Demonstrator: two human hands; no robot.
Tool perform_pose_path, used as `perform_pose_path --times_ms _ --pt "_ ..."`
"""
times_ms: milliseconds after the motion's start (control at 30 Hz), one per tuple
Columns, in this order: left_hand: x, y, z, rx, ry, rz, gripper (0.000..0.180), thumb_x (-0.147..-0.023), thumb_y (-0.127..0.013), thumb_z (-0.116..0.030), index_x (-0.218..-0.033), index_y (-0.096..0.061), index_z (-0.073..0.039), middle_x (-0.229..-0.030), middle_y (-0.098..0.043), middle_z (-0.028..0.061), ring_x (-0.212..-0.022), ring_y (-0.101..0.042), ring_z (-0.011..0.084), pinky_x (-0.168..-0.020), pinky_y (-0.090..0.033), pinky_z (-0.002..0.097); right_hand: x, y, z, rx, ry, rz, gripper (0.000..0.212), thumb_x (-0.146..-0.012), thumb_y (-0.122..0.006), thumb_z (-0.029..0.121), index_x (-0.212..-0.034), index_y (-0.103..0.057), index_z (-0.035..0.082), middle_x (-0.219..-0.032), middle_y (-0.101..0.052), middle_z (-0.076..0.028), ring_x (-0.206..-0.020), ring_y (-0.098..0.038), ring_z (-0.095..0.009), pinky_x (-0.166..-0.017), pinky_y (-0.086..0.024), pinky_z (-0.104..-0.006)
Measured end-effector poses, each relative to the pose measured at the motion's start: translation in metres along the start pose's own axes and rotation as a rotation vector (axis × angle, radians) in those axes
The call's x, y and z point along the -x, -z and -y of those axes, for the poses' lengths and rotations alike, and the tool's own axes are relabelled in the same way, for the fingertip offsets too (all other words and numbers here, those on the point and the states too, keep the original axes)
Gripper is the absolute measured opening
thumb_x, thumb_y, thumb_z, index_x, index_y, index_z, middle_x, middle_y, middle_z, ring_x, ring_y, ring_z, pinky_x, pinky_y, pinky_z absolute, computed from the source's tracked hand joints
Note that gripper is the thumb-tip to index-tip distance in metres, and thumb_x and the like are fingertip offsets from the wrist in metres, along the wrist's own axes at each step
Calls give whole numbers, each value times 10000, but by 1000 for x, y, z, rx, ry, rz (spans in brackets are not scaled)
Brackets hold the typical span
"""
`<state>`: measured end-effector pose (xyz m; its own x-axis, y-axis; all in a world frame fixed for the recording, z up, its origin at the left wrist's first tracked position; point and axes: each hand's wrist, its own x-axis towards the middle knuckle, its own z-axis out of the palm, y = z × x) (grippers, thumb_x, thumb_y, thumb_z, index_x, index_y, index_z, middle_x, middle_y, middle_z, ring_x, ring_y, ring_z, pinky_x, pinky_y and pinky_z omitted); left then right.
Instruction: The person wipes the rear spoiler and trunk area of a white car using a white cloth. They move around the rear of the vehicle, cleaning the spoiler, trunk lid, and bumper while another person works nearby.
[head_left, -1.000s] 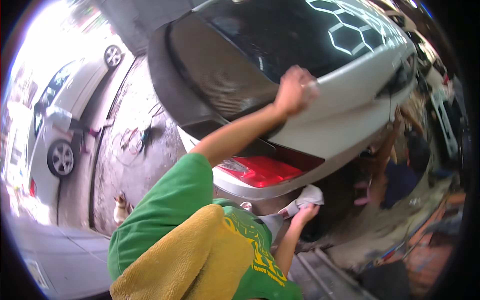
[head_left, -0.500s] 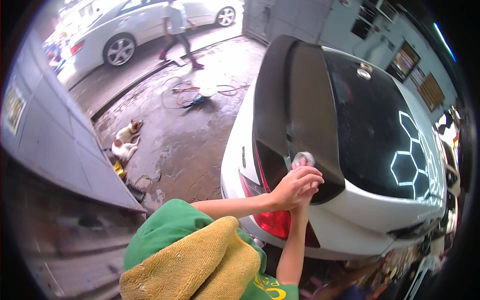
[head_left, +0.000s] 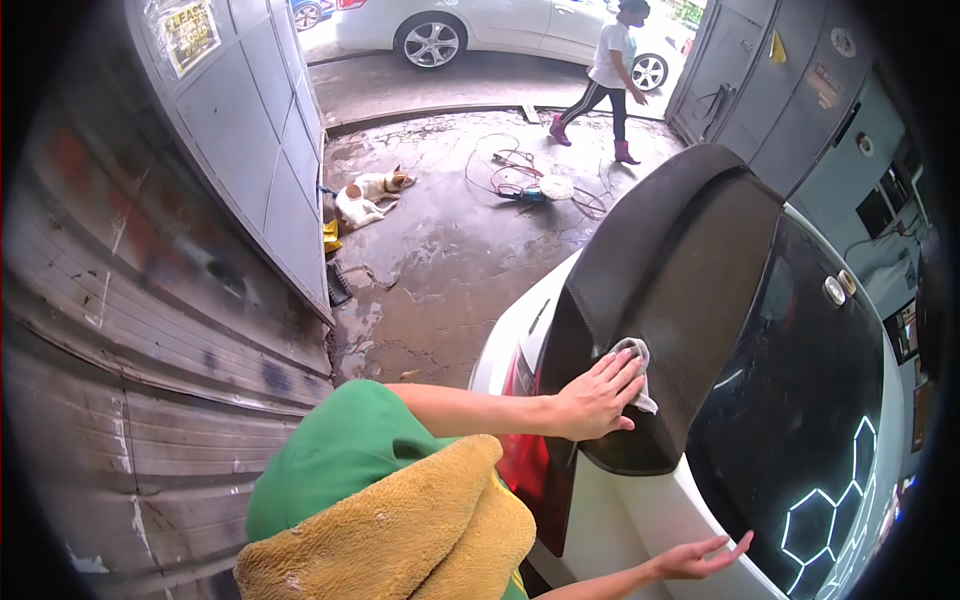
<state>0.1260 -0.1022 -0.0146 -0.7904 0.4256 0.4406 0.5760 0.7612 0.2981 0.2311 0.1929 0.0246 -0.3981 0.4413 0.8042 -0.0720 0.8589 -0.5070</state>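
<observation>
My left hand [head_left: 598, 398] lies on the dark carbon-patterned trunk lid [head_left: 690, 290] of a white car, holding a small whitish cloth [head_left: 640, 376] against it. Part of the cloth sticks out past the fingertips; the rest is hidden under the fingers. Lower right, my right hand [head_left: 705, 560] is off the surface, near the white body below the rear window [head_left: 770, 400], open with its fingers stretched out and nothing in it. A tan towel [head_left: 400, 530] hangs over my green shirt. The red tail light [head_left: 525, 460] shows below my left forearm.
On the wet floor lie a power polisher [head_left: 522, 194] with a white pad and its coiled cord. A white-and-brown dog [head_left: 368, 195] rests by the grey metal gate [head_left: 240, 120]. Beyond, a person [head_left: 610, 75] walks past another white car [head_left: 500, 25].
My hands have parted: the left stays on the trunk lid with the cloth, the right has dropped away to the lower right. My view has swung; the walking person has moved right.
</observation>
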Motion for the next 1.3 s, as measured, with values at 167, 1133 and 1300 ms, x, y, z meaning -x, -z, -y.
perform_pose_path --times_ms 167,1133,1300 --pt "-34 2 9 113 -112 249 738 -972 -474 -493 -1483 -313 14 -1575 -232 219 -1488 -156 346 -1208 -135 485 6 -2 -55 181 50 -163 463 -1008 -519 260 -1374 -444 -14 -1353 -548 -159 -1248 -522 -350 -1049 -406 -433" --pt "-358 -138 103 8 -219 291 545 -1051 -298 -381 -1504 -330 -79 -1605 -220 111 -1502 -102 302 -1208 -144 503 14 -3 -27 138 -337 -136 391 -1008 -421 126 -1351 -429 -63 -1271 -584 -205 -1223 -537 -314 -1090 -352 -428" --pt "-254 -106 52 179 -417 237 438 -983 -474 -218 -1364 -517 -7 -1487 -432 152 -1465 -243 326 -1200 -202 456 13 -8 -35 -31 -316 -176 386 -1030 -434 138 -1362 -419 -61 -1263 -583 -206 -1184 -563 -285 -1051 -396 -394"
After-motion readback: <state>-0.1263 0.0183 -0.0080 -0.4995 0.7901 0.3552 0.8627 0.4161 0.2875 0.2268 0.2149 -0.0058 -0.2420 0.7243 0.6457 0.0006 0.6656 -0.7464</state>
